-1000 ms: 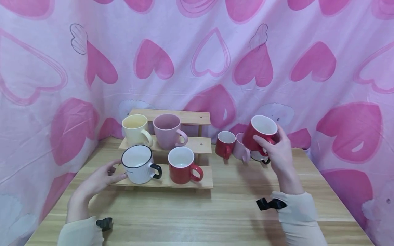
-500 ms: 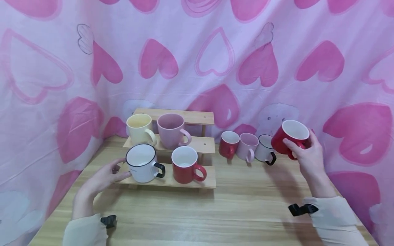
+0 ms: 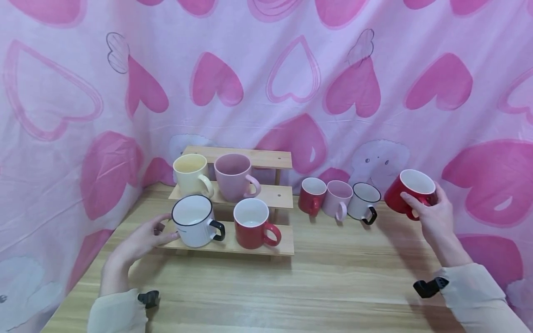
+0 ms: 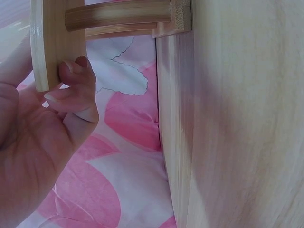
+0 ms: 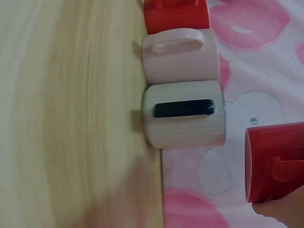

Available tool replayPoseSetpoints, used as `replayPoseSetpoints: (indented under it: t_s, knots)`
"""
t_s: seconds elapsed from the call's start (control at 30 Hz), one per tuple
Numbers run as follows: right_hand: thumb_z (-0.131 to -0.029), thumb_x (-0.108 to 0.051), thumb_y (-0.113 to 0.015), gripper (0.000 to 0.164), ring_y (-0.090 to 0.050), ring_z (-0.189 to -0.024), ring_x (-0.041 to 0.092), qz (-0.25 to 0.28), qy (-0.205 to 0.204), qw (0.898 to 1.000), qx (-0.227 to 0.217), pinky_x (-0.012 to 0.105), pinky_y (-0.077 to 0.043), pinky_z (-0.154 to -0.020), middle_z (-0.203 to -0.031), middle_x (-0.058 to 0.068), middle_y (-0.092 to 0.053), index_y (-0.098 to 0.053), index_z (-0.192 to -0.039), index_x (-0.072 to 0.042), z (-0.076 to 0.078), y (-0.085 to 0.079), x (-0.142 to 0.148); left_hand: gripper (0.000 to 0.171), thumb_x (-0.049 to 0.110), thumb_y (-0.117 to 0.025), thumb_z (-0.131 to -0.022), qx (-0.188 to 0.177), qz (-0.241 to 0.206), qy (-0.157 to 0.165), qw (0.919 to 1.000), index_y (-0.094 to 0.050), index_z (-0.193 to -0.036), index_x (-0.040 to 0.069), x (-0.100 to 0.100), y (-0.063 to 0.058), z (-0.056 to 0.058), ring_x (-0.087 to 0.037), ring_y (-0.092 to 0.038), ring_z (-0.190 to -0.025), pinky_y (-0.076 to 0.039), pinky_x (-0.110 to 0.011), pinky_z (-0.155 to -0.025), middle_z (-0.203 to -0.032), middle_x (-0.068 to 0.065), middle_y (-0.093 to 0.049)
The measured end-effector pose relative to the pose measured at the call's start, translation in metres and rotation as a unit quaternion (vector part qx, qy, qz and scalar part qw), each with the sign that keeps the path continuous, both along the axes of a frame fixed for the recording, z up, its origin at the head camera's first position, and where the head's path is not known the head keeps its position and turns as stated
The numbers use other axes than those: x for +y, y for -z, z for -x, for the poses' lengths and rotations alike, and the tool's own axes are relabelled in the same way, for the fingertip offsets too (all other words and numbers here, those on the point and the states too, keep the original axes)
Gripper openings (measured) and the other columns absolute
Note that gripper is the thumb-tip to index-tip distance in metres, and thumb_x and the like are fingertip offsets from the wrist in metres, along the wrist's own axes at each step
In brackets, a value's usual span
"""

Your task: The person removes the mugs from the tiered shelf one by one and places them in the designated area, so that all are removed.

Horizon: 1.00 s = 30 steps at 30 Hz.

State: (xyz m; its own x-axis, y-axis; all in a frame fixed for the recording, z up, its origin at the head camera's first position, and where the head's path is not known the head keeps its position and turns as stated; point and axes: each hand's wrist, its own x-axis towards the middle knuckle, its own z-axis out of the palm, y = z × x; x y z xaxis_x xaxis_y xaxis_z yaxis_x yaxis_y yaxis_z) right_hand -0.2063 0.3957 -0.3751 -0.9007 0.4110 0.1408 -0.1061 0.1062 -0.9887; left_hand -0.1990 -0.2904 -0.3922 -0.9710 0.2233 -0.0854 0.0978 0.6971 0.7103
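My right hand (image 3: 436, 217) grips a red mug (image 3: 399, 199) with a white inside, held in the air and tilted a little. In the right wrist view this mug (image 5: 275, 156) is at the right edge, apart from the row of mugs. My left hand (image 3: 139, 243) holds the left end of the lowest board of a wooden tiered shelf (image 3: 285, 243). In the left wrist view its fingers (image 4: 78, 90) curl against the board (image 4: 50, 47). Beside that hand, a white mug with black rim and handle (image 3: 193, 226) stands on the lowest tier, left of another red mug (image 3: 247, 233).
A yellow mug (image 3: 189, 178) and a mauve mug (image 3: 231, 182) stand on the middle tier. Right of the shelf, a small red mug (image 3: 310, 196), a pink mug (image 3: 336, 201) and a white mug with black handle (image 3: 361, 203) line the table's back edge. A heart-patterned curtain (image 3: 250, 125) hangs behind.
My right hand has carried the red mug rightward and slightly lower, past the row of small mugs, uncovering the white one there. The left hand stays at the shelf. The view has turned slightly.
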Motion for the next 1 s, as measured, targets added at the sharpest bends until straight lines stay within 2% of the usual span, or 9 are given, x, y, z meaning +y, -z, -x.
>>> replayPoseSetpoints:
  t_s: [0.17,0.27,0.37,0.53,0.63,0.73,0.8,0.9,1.0]
  knots:
    - [-0.087,-0.019,-0.076,0.078,-0.036,-0.121,0.015,0.047,0.004,0.999,0.002,0.014,-0.05,-0.066,-0.141,0.001,-0.041,-0.034,-0.152,-0.028,0.008,0.013,0.007,0.077,0.041,-0.071,-0.089,-0.002,-0.002,-0.002,1.0,-0.038,-0.145,0.0,0.001,0.0,-0.001,-0.028,-0.053,-0.097,-0.046,-0.039,-0.078,-0.108,-0.016,-0.057]
    - [-0.085,-0.021,-0.077,0.079,-0.035,-0.124,0.016,0.035,0.01,0.999,-0.012,0.012,-0.049,-0.066,-0.141,0.0,-0.041,-0.034,-0.152,-0.03,0.014,0.023,0.014,0.077,0.041,-0.071,-0.089,-0.003,-0.001,-0.001,1.0,-0.038,-0.145,0.0,0.001,0.001,-0.001,-0.028,-0.054,-0.097,-0.046,-0.039,-0.078,-0.107,-0.015,-0.057]
    - [-0.086,-0.029,-0.076,0.078,-0.036,-0.122,0.017,-0.033,0.017,0.999,-0.038,0.009,-0.047,-0.068,-0.141,0.002,-0.041,-0.035,-0.151,-0.03,0.021,0.035,0.021,0.077,0.041,-0.071,-0.089,-0.004,-0.001,0.0,1.0,-0.037,-0.145,-0.001,0.0,0.001,-0.001,-0.028,-0.054,-0.097,-0.046,-0.039,-0.078,-0.107,-0.016,-0.057]
    - [-0.087,-0.042,-0.072,0.078,-0.038,-0.121,0.025,-0.16,0.026,0.984,-0.073,0.008,-0.045,-0.069,-0.144,0.012,-0.038,-0.031,-0.153,-0.028,0.035,0.053,0.027,0.078,0.042,-0.07,-0.089,-0.006,0.001,-0.002,1.0,-0.036,-0.146,0.0,0.0,0.001,-0.001,-0.03,-0.053,-0.101,-0.047,-0.04,-0.079,-0.112,-0.018,-0.056]
    - [-0.086,-0.044,-0.072,0.082,-0.038,-0.123,0.029,-0.177,0.024,0.981,-0.077,0.01,-0.047,-0.071,-0.143,0.016,-0.039,-0.031,-0.153,-0.024,0.043,0.059,0.028,0.078,0.043,-0.07,-0.089,-0.006,0.004,-0.001,1.0,-0.036,-0.146,0.001,0.0,0.001,-0.001,-0.03,-0.053,-0.101,-0.045,-0.041,-0.08,-0.112,-0.017,-0.056]
    - [-0.086,-0.046,-0.072,0.085,-0.036,-0.127,0.033,-0.18,0.014,0.98,-0.088,0.018,-0.05,-0.081,-0.145,0.017,-0.038,-0.028,-0.155,-0.024,0.048,0.064,0.028,0.078,0.043,-0.07,-0.09,-0.007,0.004,-0.002,1.0,-0.037,-0.147,0.002,0.0,0.002,-0.001,-0.03,-0.053,-0.101,-0.045,-0.041,-0.08,-0.112,-0.017,-0.056]
    - [-0.086,-0.049,-0.07,0.087,-0.033,-0.131,0.036,-0.178,0.01,0.979,-0.101,0.028,-0.048,-0.093,-0.148,0.018,-0.035,-0.025,-0.156,-0.024,0.05,0.066,0.028,0.078,0.043,-0.07,-0.09,-0.01,0.001,-0.003,0.9999,-0.036,-0.147,0.002,0.0,0.002,-0.001,-0.03,-0.052,-0.102,-0.046,-0.042,-0.08,-0.113,-0.018,-0.055]
    - [-0.087,-0.048,-0.07,0.086,-0.033,-0.131,0.035,-0.168,0.009,0.98,-0.103,0.042,-0.043,-0.101,-0.148,0.018,-0.034,-0.024,-0.156,-0.024,0.053,0.071,0.028,0.079,0.043,-0.07,-0.089,-0.012,-0.001,-0.003,0.9999,-0.036,-0.147,0.001,-0.001,0.002,-0.001,-0.031,-0.052,-0.103,-0.046,-0.043,-0.08,-0.114,-0.019,-0.055]
    - [-0.087,-0.05,-0.068,0.088,-0.033,-0.13,0.035,-0.161,0.009,0.981,-0.105,0.043,-0.042,-0.101,-0.149,0.019,-0.033,-0.022,-0.156,-0.022,0.054,0.076,0.027,0.078,0.043,-0.07,-0.089,-0.009,0.0,0.0,1.0,-0.036,-0.147,0.001,-0.001,0.001,0.0,-0.032,-0.052,-0.104,-0.045,-0.044,-0.081,-0.114,-0.019,-0.054]
